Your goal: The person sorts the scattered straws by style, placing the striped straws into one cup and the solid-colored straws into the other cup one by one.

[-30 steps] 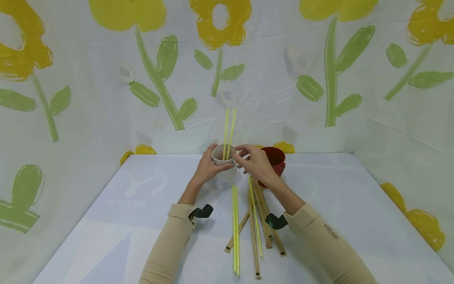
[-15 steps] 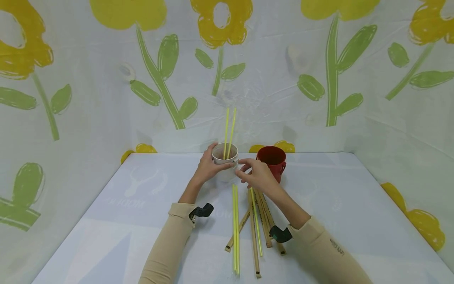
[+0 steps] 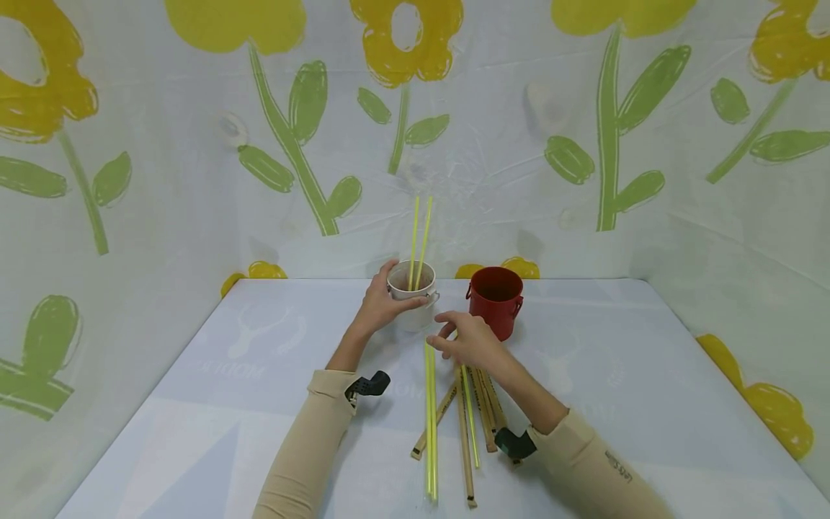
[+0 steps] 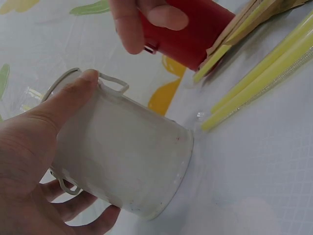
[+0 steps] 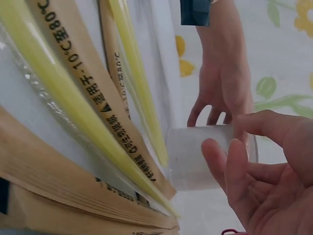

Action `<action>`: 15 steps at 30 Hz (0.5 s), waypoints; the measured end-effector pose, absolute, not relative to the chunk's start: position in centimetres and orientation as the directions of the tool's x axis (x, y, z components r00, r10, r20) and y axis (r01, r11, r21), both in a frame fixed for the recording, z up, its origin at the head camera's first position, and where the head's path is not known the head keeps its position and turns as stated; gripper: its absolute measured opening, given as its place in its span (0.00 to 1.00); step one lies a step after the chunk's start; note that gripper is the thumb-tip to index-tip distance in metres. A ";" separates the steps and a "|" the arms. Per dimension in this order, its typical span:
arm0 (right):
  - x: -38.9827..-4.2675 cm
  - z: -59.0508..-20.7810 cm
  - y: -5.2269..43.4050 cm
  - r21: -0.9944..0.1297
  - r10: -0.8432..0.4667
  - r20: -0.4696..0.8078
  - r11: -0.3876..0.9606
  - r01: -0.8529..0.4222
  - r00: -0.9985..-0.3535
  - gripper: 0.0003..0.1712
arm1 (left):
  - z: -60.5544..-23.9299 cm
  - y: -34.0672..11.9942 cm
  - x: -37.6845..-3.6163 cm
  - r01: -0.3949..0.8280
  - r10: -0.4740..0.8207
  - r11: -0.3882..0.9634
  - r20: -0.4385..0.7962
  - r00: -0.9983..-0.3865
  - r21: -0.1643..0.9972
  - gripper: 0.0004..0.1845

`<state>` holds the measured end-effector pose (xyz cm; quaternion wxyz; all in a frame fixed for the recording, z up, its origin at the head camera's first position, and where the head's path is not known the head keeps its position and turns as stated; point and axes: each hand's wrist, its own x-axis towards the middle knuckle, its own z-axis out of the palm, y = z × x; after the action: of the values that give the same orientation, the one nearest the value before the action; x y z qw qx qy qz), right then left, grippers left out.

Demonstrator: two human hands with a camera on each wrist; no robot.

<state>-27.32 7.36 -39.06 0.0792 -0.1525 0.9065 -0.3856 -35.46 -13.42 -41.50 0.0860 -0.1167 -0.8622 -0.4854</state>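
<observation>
Flower-print sheeting [image 3: 194,144] backs a pale table [image 3: 616,375]. The left hand [image 3: 379,306] wraps thumb and fingers round the white cup [image 3: 413,295], steadying it upright so its two yellow straws [image 3: 418,241] stand leaning on the rim. The right hand [image 3: 467,340] hovers with fingers loosely spread, gripping nothing, above the far ends of the loose straws [image 3: 454,411] fanned on the table, some yellow, some paper-wrapped. A red cup [image 3: 496,299] stands just beside the white one, apparently empty.

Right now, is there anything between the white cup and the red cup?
No. In the head view the table between the white cup and red cup is bare; the right hand hovers just in front of that gap.
</observation>
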 end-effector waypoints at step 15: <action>-26.1 -39.8 6.7 -0.674 -0.373 -0.147 0.715 -0.183 -0.916 0.33 | -41.7 -13.4 -35.6 0.281 0.115 0.490 0.258 -0.959 0.825 0.56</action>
<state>-26.08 6.74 -39.85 0.1374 -0.1517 0.9159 -0.3453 -35.58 -13.45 -41.69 0.0843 -0.1152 -0.8591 -0.4915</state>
